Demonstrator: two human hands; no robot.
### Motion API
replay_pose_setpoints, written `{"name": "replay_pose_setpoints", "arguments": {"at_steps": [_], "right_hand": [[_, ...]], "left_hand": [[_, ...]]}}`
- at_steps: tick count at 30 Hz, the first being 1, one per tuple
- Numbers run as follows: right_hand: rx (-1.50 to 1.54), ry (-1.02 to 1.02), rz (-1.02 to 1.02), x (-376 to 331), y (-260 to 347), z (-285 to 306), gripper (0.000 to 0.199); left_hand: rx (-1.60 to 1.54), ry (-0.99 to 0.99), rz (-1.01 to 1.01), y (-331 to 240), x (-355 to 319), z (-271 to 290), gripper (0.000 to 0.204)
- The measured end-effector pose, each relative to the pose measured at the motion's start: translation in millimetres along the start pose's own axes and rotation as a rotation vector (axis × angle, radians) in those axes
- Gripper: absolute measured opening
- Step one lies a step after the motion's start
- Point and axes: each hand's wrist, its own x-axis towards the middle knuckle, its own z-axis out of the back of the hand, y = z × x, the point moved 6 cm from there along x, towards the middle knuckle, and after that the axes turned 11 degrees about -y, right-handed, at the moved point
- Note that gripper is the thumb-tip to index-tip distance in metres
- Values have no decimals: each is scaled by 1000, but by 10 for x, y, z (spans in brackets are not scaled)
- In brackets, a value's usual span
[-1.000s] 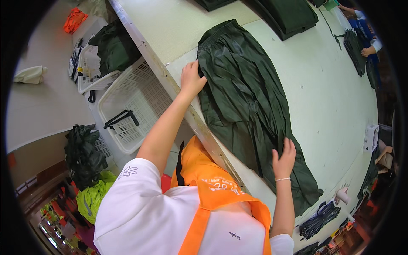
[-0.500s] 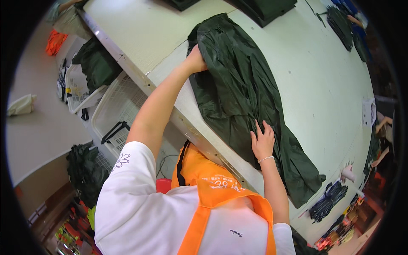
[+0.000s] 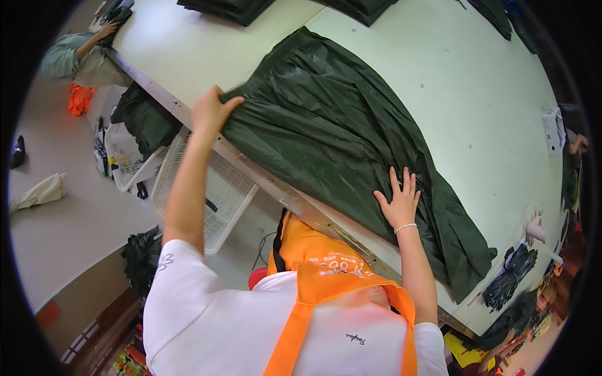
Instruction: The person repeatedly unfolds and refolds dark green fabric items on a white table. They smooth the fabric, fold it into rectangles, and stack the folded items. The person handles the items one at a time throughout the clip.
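A dark green garment [image 3: 326,116] of thin, shiny fabric, like rain trousers, lies spread across the white table. Its gathered waist edge is toward the far left, and it narrows toward the lower right. At the near corner of that waist edge, my left hand [image 3: 212,113] grips the fabric, thumb on top and the other fingers partly hidden. My right hand [image 3: 399,203], with a beaded bracelet at the wrist, rests flat on the garment's creased middle, fingers spread.
Dark green folded pieces [image 3: 229,7] lie at the table's far edge. White plastic baskets [image 3: 229,188] stand below the table at left, one with green fabric. A bundle of dark strips [image 3: 511,276] lies at the right. Another person's arm [image 3: 94,47] shows at upper left.
My left hand has moved left and nearer, drawing the garment's waist edge out so the fabric lies wider. My right hand has stayed flat on the garment.
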Motion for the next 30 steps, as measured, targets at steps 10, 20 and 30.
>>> {"name": "replay_pose_setpoints", "arguments": {"at_steps": [10, 20, 30], "right_hand": [[360, -551, -120, 461, -197, 310, 48], [460, -250, 110, 1920, 577, -39, 25], [397, -538, 701, 1699, 1414, 444, 33]], "left_hand": [[-490, 190, -681, -1963, -2388, -577, 63], [-371, 402, -705, -1609, -3099, -749, 65], [-749, 174, -350, -1376, -2707, -461, 51]]}}
